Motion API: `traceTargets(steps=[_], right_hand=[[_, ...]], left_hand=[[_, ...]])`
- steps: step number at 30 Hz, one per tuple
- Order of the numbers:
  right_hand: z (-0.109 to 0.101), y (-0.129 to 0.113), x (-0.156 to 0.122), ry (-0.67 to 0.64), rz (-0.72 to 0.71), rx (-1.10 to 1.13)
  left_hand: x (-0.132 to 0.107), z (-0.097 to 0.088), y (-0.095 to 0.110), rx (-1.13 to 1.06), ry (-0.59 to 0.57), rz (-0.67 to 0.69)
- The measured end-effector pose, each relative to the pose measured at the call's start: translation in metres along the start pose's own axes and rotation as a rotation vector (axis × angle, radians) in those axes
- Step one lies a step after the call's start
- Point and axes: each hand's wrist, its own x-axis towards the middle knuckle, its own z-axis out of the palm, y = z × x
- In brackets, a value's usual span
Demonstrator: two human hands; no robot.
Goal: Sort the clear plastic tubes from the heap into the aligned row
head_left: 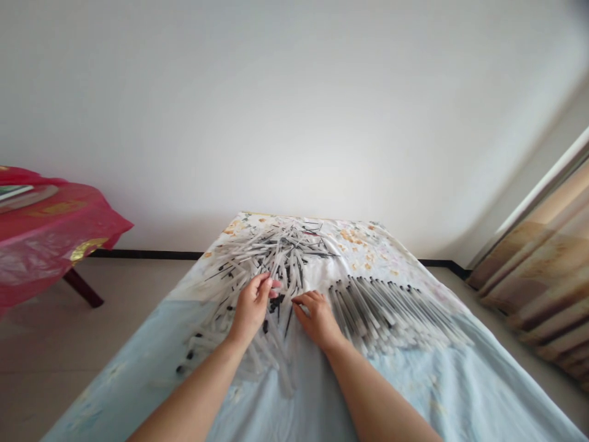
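A loose heap of slim whitish tubes and thin black sticks (257, 248) spreads over the cloth, pointing many ways. My left hand (252, 304) is over the heap's near part, thumb and forefinger pinched together; what is between them is too small to tell. Just right of it, my right hand (318, 316) has its fingers curled and thumb against the fingertips, at the heap's right edge. A thin black stick (289, 322) shows below those fingertips, and I cannot tell whether it is held. To the right lies a layer of whitish tubes with black ends (391, 313), side by side.
A floral and pale blue cloth (414, 393) covers the surface under everything. At the left stands a table with a red plastic cover (59, 227). A patterned curtain (543, 288) hangs at the right, and a white wall (294, 110) rises behind.
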Motion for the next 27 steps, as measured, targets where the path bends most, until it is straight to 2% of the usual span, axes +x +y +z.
traceTargets(steps=[7, 13, 16, 19, 27], right_hand=[[0.008, 0.005, 0.001, -0.021, -0.053, -0.088], [0.01, 0.004, -0.002, 0.002, -0.067, -0.144], [0.01, 0.003, -0.004, 0.016, -0.08, -0.178], [0.011, 0.003, -0.005, 0.035, -0.083, -0.198], [0.011, 0.006, -0.003, 0.072, -0.054, -0.189]], left_hand=[[0.005, 0.002, 0.004, -0.351, -0.069, -0.202], [0.024, -0.001, 0.02, -0.654, -0.233, -0.382], [0.034, 0.0, 0.018, -0.697, -0.278, -0.439], [0.038, 0.001, 0.013, -0.712, -0.26, -0.447], [0.03, 0.001, -0.003, -0.617, -0.127, -0.311]])
